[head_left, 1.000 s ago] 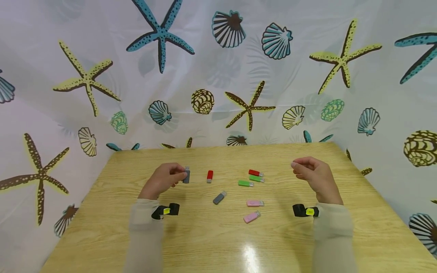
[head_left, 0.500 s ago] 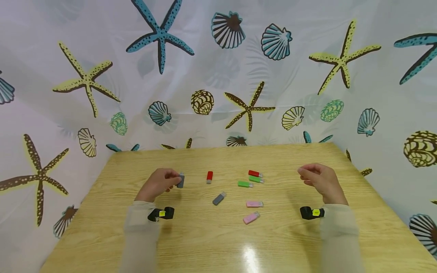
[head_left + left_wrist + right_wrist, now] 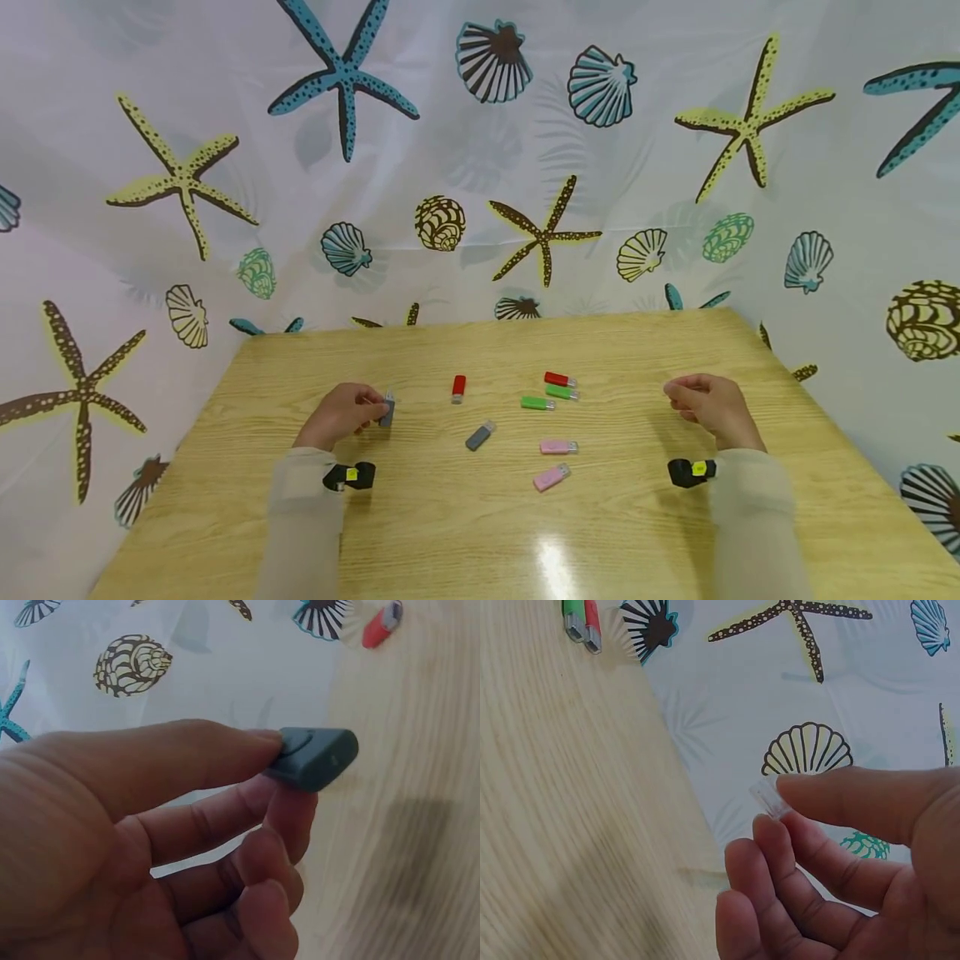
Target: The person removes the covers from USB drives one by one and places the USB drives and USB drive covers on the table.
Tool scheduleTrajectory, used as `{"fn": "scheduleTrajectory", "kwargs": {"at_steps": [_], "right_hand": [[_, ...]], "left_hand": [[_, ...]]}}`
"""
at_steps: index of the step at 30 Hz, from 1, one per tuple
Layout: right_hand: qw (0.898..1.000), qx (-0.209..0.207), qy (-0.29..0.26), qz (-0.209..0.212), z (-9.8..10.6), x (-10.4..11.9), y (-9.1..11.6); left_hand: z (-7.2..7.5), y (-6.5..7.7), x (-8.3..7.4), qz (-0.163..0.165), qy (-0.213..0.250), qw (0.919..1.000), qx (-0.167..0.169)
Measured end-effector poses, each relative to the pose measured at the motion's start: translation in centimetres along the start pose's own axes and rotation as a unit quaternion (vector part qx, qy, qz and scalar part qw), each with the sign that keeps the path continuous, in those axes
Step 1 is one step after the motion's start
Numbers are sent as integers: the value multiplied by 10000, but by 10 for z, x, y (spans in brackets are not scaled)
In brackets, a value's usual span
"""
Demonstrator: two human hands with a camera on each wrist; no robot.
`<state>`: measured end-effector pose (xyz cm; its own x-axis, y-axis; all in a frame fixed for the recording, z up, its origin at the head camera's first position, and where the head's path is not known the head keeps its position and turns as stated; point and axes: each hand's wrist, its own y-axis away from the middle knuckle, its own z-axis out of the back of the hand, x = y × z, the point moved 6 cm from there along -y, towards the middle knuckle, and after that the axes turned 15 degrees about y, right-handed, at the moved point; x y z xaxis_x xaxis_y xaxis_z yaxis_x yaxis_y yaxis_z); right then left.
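My left hand [image 3: 343, 417] pinches a grey USB flash drive [image 3: 387, 412] between thumb and index finger, above the left part of the table. Seen from the left wrist, the drive's grey body [image 3: 322, 759] shows its end, and the other fingers curl loosely below. Over the right side of the table, my right hand [image 3: 714, 408] pinches a small clear plastic cap [image 3: 769, 799] by thumb and index finger. In the head view that cap is too small to make out. A second grey flash drive [image 3: 477, 437] lies between the hands, with a red flash drive [image 3: 459, 388] behind it.
Right of the middle lie another red flash drive [image 3: 556, 379], two green ones, of which the nearer green drive [image 3: 535, 403] lies apart, and two pink ones, including the front pink drive [image 3: 550, 478]. A patterned cloth [image 3: 420, 283] hangs around the wooden table [image 3: 450, 533].
My left hand has moved left and nearer to me, carrying the grey flash drive. The right hand has shifted right and nearer to me. The drives on the table stay put.
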<state>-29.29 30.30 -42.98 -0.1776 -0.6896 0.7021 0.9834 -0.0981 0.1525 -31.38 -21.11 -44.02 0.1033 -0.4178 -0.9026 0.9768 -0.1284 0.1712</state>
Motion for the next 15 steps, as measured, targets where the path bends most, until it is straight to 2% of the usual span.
{"fn": "scheduleTrajectory", "kwargs": {"at_steps": [7, 15], "right_hand": [[9992, 81, 219, -315, -8, -11, -1], [9967, -63, 741, -339, -12, -22, -8]], "left_hand": [[-3, -1, 9, 157, -186, 9997, -4], [2, 0, 18, 198, -585, 9980, -111]]}}
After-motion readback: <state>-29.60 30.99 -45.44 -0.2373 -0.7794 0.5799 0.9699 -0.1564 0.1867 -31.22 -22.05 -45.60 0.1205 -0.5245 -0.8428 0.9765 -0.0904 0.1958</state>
